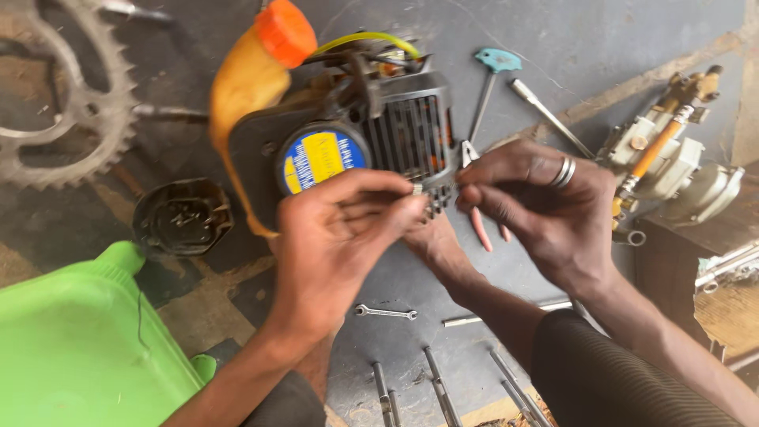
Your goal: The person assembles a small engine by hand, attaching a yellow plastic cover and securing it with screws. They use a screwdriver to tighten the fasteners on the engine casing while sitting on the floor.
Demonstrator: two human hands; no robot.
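A small engine (371,134) with a black grill and a round blue and yellow sticker sits on the grey floor (617,39). It has one orange cap (285,32) on a yellowish tank (241,87).

Both hands are right in front of the engine, close together. The left hand (332,245) pinches one tiny silver part (417,188) between thumb and fingers, just at the bottom of the grill. The right hand (545,209) is bent, with its fingertips pressed together near that same spot; what it grips is too small to tell. It wears one silver ring (564,171). One pair of pliers with red handles (478,225) lies under the hands, partly hidden.

Behind the right hand lie two long tools: one with a teal handle (496,59) and one plain metal one (545,115). One small wrench (385,313) lies near the wrists, and about five metal rods (439,387) lie lower down. One big toothed wheel (59,103) is far left, one green plastic can (79,348) is bottom left, and one black cover (182,217) sits between them.
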